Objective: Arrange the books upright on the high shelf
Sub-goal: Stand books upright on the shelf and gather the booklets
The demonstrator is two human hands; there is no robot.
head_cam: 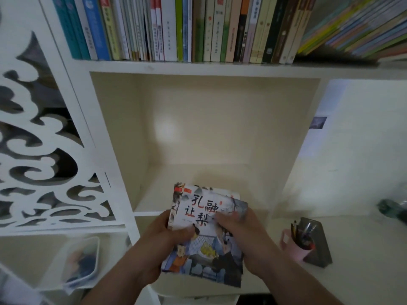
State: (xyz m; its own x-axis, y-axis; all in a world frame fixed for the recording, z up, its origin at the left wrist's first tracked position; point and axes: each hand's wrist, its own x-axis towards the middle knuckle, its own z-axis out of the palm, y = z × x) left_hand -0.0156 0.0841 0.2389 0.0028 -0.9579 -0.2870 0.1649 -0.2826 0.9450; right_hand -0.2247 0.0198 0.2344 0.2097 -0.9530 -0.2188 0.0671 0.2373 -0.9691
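Picture book (206, 236): illustrated cover with large Chinese characters, held face up and slightly tilted at 6 o'clock in the view, in front of the lower edge of the open cubby (204, 133). Further page or cover edges show behind its upper right corner; whether this is one book or a thin stack cannot be told.

Left hand (163, 236): at the book's 9 o'clock edge, grip closed on it, thumb lying across the cover and fingers wrapped behind the spine side.

Right hand (237, 227): at the book's 3 o'clock edge, grip closed on it, fingers curled over the upper right part of the cover. The image is blurred here; finger detail is not clear.

High shelf (198, 67): white board at 12 o'clock, above the cubby. It carries a row of upright books (171, 29), spines outward, packed side by side. At 1 to 2 o'clock a further group of thin colourful books (352, 29) leans over steeply.

Carved white panel (44, 139): cut-out scroll pattern, at 9 o'clock, beside the cubby.

Counter (352, 249): at 4 o'clock, carrying a pink pen cup (295, 247) with pens, touching or just beside a dark grey block (317, 243). A dark green object (392, 210) sits at 3 o'clock, blurred.

Clear plastic container (79, 263): at 8 o'clock, contents indistinct.
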